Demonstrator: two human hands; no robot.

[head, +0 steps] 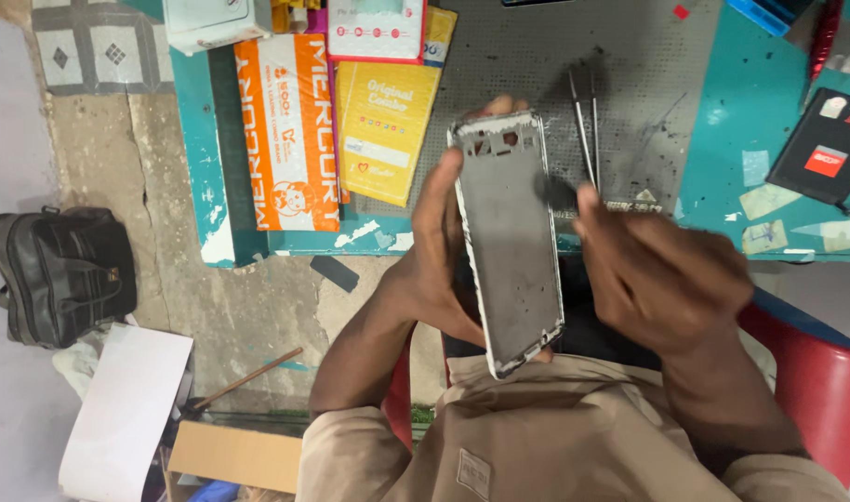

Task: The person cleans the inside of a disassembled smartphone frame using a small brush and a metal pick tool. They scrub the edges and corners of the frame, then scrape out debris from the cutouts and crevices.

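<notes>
A grey phone frame, stripped and edged in scuffed white, is held upright-to-tilted in mid-air between the person's chest and the near edge of the workbench; its bare inner face is turned toward the camera, and a row of small cut-outs runs along its top end. The left hand grips the frame from behind and along its left edge, fingers curled closed around it, with fingertips showing past the top and below the bottom corner. The right hand is just beside the frame's right edge, its fingers drawn together in a pinch on a small dark tool whose tip meets the frame about a third of the way down; the tool is blurred, so its kind cannot be told.

Behind the frame, a grey work mat covers the teal workbench. A pair of metal tweezers lies on the mat, just beyond the right hand. To the left on the bench lie a yellow package and an orange package, side by side, with a white-and-pink box overlapping the yellow one's top. A black box with a red label rests on the bench at the far right.

On the concrete floor at left stands a black bag, with a white sheet near it. A red chair shows at the person's right.
</notes>
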